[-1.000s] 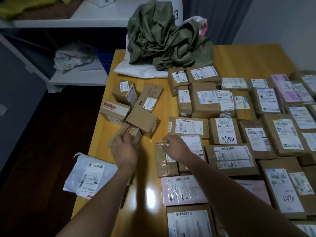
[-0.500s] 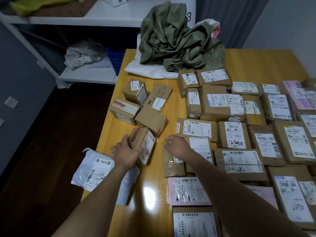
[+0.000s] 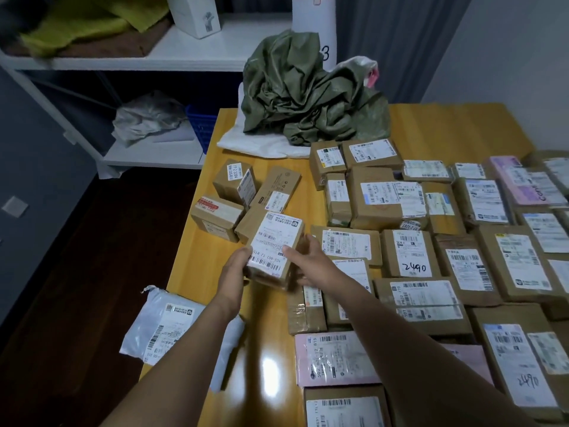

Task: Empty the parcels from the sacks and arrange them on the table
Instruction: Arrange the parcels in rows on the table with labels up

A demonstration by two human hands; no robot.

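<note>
While I grip the box (image 3: 275,245) between left hand (image 3: 234,272) and right hand (image 3: 311,262) (fingers curled round its ends), this side of the sack (image 3: 308,90), I'm arranging; next it needs a gap among the parcels (image 3: 409,254).

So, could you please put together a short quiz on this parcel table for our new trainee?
1. True or false: the left hand and right hand both grip the labelled box.
2. Where on the table does the white mailer bag lie? A) its near left edge B) its far right corner C) its centre
3. What number is handwritten on the brown parcel just right of the hands?
Key: 1 true; 2 A; 3 2490.
</note>
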